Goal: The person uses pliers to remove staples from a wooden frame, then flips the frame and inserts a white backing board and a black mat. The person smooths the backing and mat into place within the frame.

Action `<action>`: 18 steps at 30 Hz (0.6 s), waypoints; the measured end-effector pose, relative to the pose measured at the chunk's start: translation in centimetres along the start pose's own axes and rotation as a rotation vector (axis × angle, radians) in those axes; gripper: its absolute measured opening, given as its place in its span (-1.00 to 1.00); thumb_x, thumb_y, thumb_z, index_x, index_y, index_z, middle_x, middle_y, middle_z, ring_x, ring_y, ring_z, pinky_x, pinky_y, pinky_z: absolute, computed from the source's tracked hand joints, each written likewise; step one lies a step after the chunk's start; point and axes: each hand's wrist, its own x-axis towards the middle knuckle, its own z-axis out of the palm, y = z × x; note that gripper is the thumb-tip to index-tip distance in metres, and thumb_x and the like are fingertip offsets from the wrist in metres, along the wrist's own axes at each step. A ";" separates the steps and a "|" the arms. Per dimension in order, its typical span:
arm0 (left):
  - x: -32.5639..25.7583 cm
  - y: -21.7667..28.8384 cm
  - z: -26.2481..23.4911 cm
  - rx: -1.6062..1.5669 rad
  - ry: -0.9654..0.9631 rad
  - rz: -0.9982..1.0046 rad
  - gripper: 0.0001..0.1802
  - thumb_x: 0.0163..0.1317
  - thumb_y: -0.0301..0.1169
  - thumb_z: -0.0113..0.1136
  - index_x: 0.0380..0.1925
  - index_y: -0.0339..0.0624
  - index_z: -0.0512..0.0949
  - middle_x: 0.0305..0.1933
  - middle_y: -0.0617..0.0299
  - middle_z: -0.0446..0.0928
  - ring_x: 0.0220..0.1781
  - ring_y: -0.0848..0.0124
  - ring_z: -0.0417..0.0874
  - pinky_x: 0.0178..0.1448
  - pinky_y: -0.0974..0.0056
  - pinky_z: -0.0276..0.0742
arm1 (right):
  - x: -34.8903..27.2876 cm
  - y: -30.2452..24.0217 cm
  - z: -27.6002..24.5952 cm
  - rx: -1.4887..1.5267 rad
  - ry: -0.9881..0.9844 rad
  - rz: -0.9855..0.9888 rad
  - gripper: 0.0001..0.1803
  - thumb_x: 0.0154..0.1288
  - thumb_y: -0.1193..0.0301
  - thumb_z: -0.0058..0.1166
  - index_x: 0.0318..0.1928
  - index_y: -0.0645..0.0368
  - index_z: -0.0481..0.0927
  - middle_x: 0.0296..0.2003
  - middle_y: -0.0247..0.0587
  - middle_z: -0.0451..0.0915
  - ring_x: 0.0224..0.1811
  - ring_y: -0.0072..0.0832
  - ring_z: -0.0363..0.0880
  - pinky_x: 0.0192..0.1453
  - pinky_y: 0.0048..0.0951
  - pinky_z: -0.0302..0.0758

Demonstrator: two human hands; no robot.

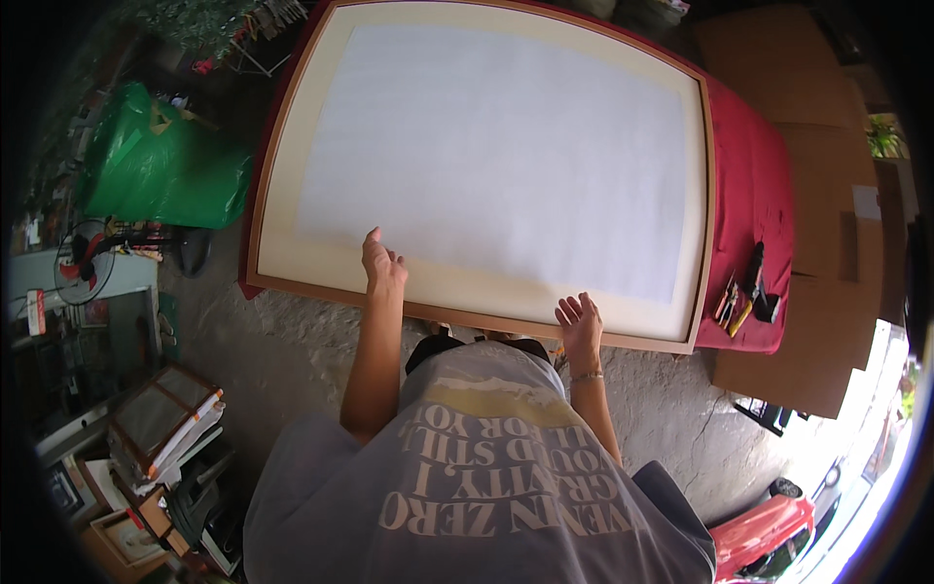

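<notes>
A large picture frame point(477, 319) with a thin wooden rim lies flat on a table draped in red cloth point(749, 185). Inside the rim is a cream border point(438, 275) around a pale white-blue sheet point(496, 156). My left hand point(384, 263) is over the near left part of the border, its index finger stretched out and the others loosely bent, holding nothing. At the near edge, right of centre, my right hand point(581, 321) has its fingers apart and nothing in them. I cannot tell whether either hand touches the surface.
Several hand tools point(744, 302) lie on the cloth to the right. Big cardboard sheets point(822, 224) stand beyond them. Left of the table is a green plastic-wrapped bundle point(161, 165); stacked frames point(161, 419) fill the lower left. A red toy car point(769, 535) is at lower right.
</notes>
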 end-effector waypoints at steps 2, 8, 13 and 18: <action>0.1 -0.2 0.0 0.037 0.017 0.014 -0.45 0.35 -0.06 0.24 0.15 -0.19 0.39 -0.19 0.30 0.28 -0.20 0.39 0.23 0.32 0.13 0.24 | 0.1 0.1 1.1 0.170 0.074 0.067 -0.26 0.49 0.04 0.12 0.40 0.28 0.19 0.26 0.11 0.40 0.36 -0.03 0.42 0.44 -0.01 0.36; -1.2 -3.6 -1.0 0.371 -0.306 0.409 -0.60 0.41 -0.24 0.23 0.16 -0.17 0.54 0.18 0.23 0.61 0.21 0.31 0.58 0.41 0.16 0.33 | 1.1 0.1 3.3 0.468 0.035 0.178 -0.28 0.51 -0.10 -0.05 0.33 0.26 0.29 0.13 0.03 0.53 0.31 -0.10 0.46 0.51 0.11 0.13; -4.3 -7.0 -1.7 0.888 -0.844 0.664 -0.74 0.42 -0.33 0.27 0.02 -0.20 0.59 0.09 0.17 0.66 0.17 0.26 0.65 0.23 0.21 0.52 | 1.7 1.7 4.8 0.614 0.008 0.112 -0.36 0.57 -0.16 -0.28 -0.41 0.12 0.49 -0.66 -0.35 0.31 -0.52 -0.42 0.27 0.30 0.06 0.27; -6.2 -8.5 -1.2 1.260 -0.945 1.006 -0.75 0.35 -0.35 0.33 -0.07 -0.21 0.57 0.00 0.09 0.66 0.13 0.11 0.65 0.19 0.14 0.54 | 2.3 1.8 5.5 0.653 0.037 0.050 -0.35 0.57 -0.18 -0.29 -0.42 0.11 0.49 -0.72 -0.32 0.32 -0.56 -0.36 0.31 0.05 -0.01 0.40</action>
